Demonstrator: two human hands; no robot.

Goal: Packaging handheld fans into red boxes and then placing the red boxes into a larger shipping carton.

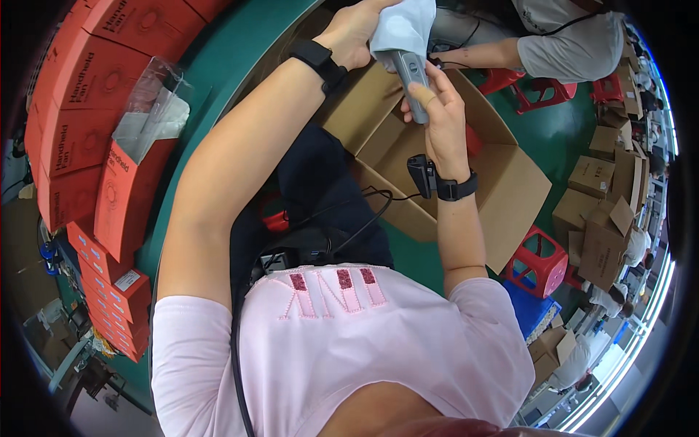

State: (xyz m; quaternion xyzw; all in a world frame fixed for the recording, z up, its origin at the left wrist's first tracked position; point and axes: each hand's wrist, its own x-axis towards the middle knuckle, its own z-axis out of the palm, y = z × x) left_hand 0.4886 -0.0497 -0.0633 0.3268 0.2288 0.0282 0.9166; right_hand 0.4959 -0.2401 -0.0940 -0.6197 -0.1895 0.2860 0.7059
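My right hand is closed round the handle of a grey handheld fan, whose button faces up. The fan's upper end is hidden inside a pale white pouch. At the top edge of the view, my left hand grips the side of that pouch; some of its fingers are behind the cloth or cut off. Both hands are above an open cardboard box, which has a red item partly visible inside.
Red boxes are stacked along the green table on my left, with a clear plastic bag on one. A co-worker's arm reaches in at the far side. Red stools and cardboard cartons stand to the right.
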